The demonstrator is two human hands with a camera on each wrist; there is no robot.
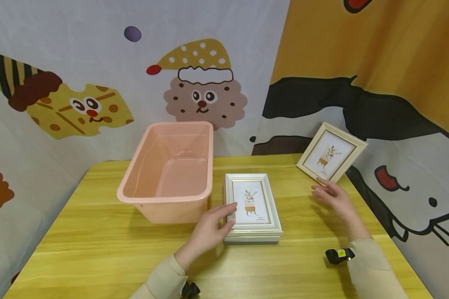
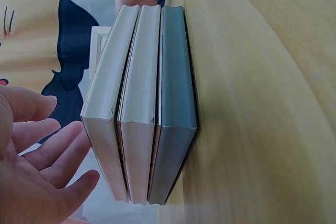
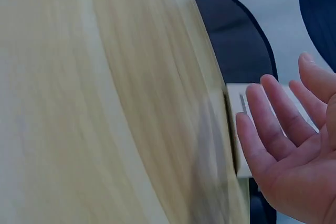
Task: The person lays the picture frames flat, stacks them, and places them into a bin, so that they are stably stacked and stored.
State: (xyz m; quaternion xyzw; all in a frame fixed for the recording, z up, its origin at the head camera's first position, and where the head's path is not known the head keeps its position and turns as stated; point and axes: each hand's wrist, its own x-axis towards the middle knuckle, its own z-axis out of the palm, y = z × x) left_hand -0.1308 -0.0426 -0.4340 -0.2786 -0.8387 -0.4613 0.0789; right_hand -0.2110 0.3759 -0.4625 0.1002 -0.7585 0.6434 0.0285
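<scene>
A stack of picture frames point(image 1: 252, 207) lies on the table, two white ones above a blue-grey one point(image 2: 176, 72). Each white picture frame point(image 2: 110, 77) shows its moulded edge in the left wrist view. My left hand point(image 1: 211, 228) is at the left side of the stack, its loosely spread fingers at the top frame's edge and gripping nothing. At the back right, a cream picture frame point(image 1: 331, 153) leans tilted against the curtain. Just in front of its lower edge is my right hand point(image 1: 334, 199), fingers relaxed and holding nothing. Whether its fingertips touch that frame, I cannot tell.
A pink plastic basin point(image 1: 185, 203) stands left of the stack, near the table's back edge. Behind the wooden table point(image 1: 97, 249) hangs a cartoon-printed curtain point(image 1: 243, 37). A small black device point(image 1: 338, 255) is on my right wrist.
</scene>
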